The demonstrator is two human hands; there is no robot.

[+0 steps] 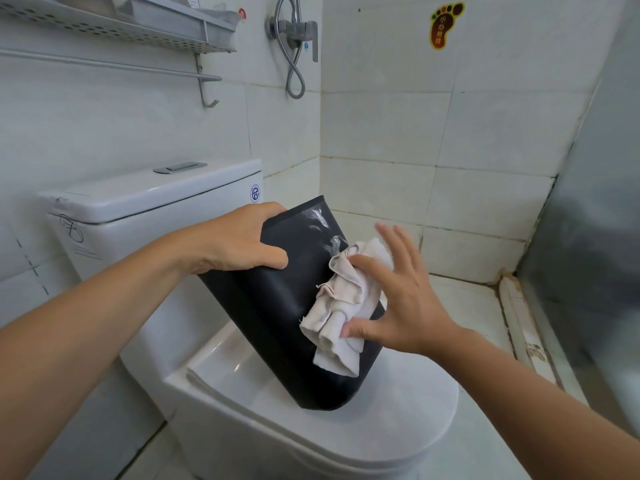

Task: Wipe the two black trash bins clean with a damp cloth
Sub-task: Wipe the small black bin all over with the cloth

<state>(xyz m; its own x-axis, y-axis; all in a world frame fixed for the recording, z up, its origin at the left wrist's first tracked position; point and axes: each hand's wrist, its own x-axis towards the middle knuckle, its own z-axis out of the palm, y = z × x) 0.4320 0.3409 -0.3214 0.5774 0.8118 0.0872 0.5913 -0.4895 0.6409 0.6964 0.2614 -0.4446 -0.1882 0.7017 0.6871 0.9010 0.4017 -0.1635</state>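
- My left hand (239, 237) grips the rim of the bin (277, 306), thumb on its outer wall.
- The bin stands tilted, base on the closed toilet lid (398, 424).
- My right hand (398, 299), fingers spread straight, presses the crumpled cloth (341, 306) against the bin's side.
- White smears mark the wall near the rim.
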